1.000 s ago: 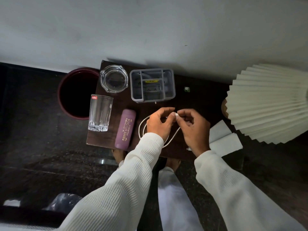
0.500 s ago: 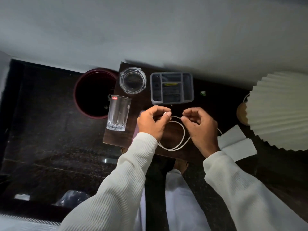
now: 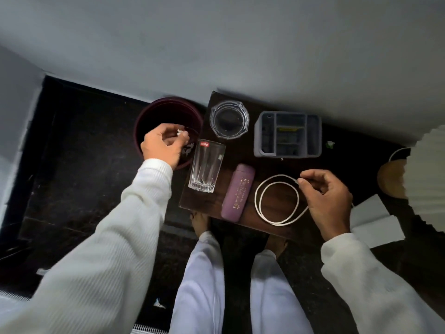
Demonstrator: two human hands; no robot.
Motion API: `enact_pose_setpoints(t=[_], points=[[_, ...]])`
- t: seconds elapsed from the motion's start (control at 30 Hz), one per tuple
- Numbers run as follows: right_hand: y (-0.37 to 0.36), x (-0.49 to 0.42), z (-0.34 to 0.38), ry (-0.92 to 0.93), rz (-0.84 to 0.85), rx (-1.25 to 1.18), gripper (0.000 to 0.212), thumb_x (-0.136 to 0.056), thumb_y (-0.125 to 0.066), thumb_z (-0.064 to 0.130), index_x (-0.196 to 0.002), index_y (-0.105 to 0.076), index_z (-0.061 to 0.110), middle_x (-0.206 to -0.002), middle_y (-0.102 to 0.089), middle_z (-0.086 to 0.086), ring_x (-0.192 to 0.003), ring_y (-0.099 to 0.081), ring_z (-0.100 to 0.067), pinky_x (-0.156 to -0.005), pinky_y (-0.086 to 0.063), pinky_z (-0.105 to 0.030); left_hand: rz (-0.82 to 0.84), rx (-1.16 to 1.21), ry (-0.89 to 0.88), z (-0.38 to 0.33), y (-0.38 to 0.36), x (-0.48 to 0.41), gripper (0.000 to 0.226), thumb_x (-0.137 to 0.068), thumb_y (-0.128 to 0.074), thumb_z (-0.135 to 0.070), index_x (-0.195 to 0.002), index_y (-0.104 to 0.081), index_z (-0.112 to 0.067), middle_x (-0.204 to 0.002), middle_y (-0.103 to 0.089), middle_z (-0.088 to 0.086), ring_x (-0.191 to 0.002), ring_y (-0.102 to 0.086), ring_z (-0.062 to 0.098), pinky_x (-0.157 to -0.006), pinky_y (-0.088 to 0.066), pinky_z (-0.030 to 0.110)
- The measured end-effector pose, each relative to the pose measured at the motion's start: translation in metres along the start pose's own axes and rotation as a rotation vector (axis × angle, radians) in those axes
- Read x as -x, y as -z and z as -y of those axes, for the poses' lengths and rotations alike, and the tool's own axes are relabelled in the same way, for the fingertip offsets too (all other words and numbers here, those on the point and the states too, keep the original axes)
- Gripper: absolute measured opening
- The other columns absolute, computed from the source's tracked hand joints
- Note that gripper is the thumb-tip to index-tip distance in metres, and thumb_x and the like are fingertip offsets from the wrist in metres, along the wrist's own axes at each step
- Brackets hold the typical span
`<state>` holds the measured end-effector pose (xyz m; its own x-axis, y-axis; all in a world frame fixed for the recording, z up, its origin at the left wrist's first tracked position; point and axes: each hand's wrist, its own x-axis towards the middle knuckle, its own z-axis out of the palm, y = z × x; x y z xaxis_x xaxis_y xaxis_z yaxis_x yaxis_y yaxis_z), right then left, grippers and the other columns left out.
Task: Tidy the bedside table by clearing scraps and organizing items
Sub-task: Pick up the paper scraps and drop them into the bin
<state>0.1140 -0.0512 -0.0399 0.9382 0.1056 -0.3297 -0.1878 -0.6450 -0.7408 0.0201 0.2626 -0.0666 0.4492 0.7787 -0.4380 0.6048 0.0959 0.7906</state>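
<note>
Left hand (image 3: 161,145) grip pinches a tiny white scrap (image 3: 179,132) over the maroon bin (image 3: 144,121). Right hand (image 3: 325,196) grip pinches the white cable (image 3: 258,203), thin and round, coiled in two loops flat on the desk (image 3: 265,165), left of that grip.

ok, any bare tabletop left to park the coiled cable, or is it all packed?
Bare wood shows inside and around the cable loop, between the purple case and the right hand. Another strip lies below the organizer, above the loop. The left edge is crowded: glass, ashtray, case packed close.
</note>
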Motion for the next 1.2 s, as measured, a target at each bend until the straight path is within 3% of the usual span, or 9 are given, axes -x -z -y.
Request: enact_pose_setpoints(t=[0.2, 0.4, 0.47, 0.57, 0.63, 0.73, 0.87, 0.97, 1.2], points=[[-0.009, 0.006, 0.003, -0.033, -0.006, 0.032, 0.012, -0.086, -0.072, 0.014, -0.096, -0.071, 0.021, -0.089, -0.070, 0.009, -0.085, -0.066, 0.002, -0.072, -0.047, -0.010, -0.041, -0.232, 0.067, 0.009, 0.016, -0.039, 0.022, -0.084, -0.073, -0.016, -0.105, -0.071, -0.022, -0.096, -0.074, -0.004, -0.086, -0.069, 0.010, -0.088, -0.052, 0.022], [-0.013, 0.003, 0.001, -0.064, -0.038, 0.040, 0.013, -0.086, -0.073, 0.013, -0.097, -0.070, 0.020, -0.091, -0.070, 0.009, -0.081, -0.065, 0.006, -0.067, -0.049, -0.004, -0.045, -0.272, 0.053, 0.011, 0.023, -0.053, 0.029, -0.085, -0.073, -0.022, -0.114, -0.069, -0.022, -0.112, -0.072, -0.002, -0.086, -0.065, 0.009, -0.089, -0.047, 0.022], [-0.009, -0.005, -0.002, -0.063, -0.058, 0.055, 0.014, -0.085, -0.074, 0.014, -0.098, -0.070, 0.018, -0.091, -0.070, 0.009, -0.081, -0.065, 0.008, -0.067, -0.049, -0.005, -0.046, -0.211, 0.045, 0.008, 0.020, -0.053, 0.023, -0.084, -0.072, -0.024, -0.107, -0.071, -0.024, -0.105, -0.075, -0.001, -0.087, -0.069, 0.011, -0.094, -0.051, 0.026], [-0.002, -0.024, -0.008, -0.096, -0.104, 0.054, 0.018, -0.086, -0.073, 0.013, -0.104, -0.070, 0.014, -0.097, -0.070, 0.004, -0.085, -0.066, -0.002, -0.077, -0.049, -0.014, -0.018, 0.016, 0.026, -0.004, 0.011, -0.041, 0.010, -0.088, -0.068, -0.018, -0.092, -0.070, -0.026, -0.092, -0.075, -0.001, -0.087, -0.074, 0.016, -0.092, -0.057, 0.037], [0.002, -0.039, -0.014, -0.098, -0.132, 0.084, 0.020, -0.087, -0.072, 0.013, -0.107, -0.070, 0.010, -0.099, -0.071, 0.001, -0.088, -0.065, -0.009, -0.079, -0.048, -0.011, -0.005, 0.115, -0.016, -0.015, 0.001, -0.024, 0.013, -0.091, -0.064, -0.016, -0.088, -0.068, -0.028, -0.090, -0.074, -0.001, -0.085, -0.075, 0.017, -0.084, -0.059, 0.034], [0.005, -0.065, -0.023, -0.090, -0.150, 0.156, 0.024, -0.087, -0.070, 0.011, -0.111, -0.068, 0.007, -0.105, -0.072, -0.007, -0.090, -0.063, -0.013, -0.070, -0.040, 0.002, 0.039, 0.238, -0.039, -0.032, -0.023, 0.009, 0.016, -0.094, -0.060, -0.011, -0.087, -0.066, -0.025, -0.085, -0.072, 0.000, -0.075, -0.073, 0.012, -0.069, -0.058, 0.022], [0.009, -0.099, -0.033, -0.055, -0.104, 0.281, 0.035, -0.087, -0.067, 0.007, -0.121, -0.062, 0.004, -0.123, -0.064, -0.017, -0.108, -0.065, -0.028, -0.094, -0.050, -0.028, 0.172, 0.348, 0.000, -0.041, -0.069, 0.055, 0.013, -0.096, -0.055, -0.002, -0.094, -0.064, -0.010, -0.083, -0.068, 0.005, -0.064, -0.068, 0.005, -0.064, -0.057, 0.018], [0.013, -0.113, -0.037, 0.042, -0.102, 0.358, 0.041, -0.084, -0.065, 0.002, -0.125, -0.060, 0.005, -0.127, -0.058, -0.021, -0.115, -0.059, -0.031, -0.094, -0.041, -0.021, 0.263, 0.357, 0.041, -0.042, -0.103, 0.090, 0.014, -0.095, -0.056, -0.001, -0.092, -0.064, -0.011, -0.086, -0.070, 0.010, -0.067, -0.067, 0.012, -0.066, -0.056, 0.023], [0.015, -0.133, -0.051, 0.147, 0.049, 0.471, 0.031, -0.089, -0.062, 0.002, -0.119, -0.067, 0.006, -0.127, -0.055, -0.021, -0.116, -0.057, -0.035, -0.098, -0.043, -0.029, 0.350, 0.289, 0.088, -0.037, -0.148, 0.134, 0.018, -0.094, -0.057, -0.004, -0.088, -0.068, -0.017, -0.085, -0.072, 0.006, -0.071, -0.069, 0.013, -0.070, -0.057, 0.024]])
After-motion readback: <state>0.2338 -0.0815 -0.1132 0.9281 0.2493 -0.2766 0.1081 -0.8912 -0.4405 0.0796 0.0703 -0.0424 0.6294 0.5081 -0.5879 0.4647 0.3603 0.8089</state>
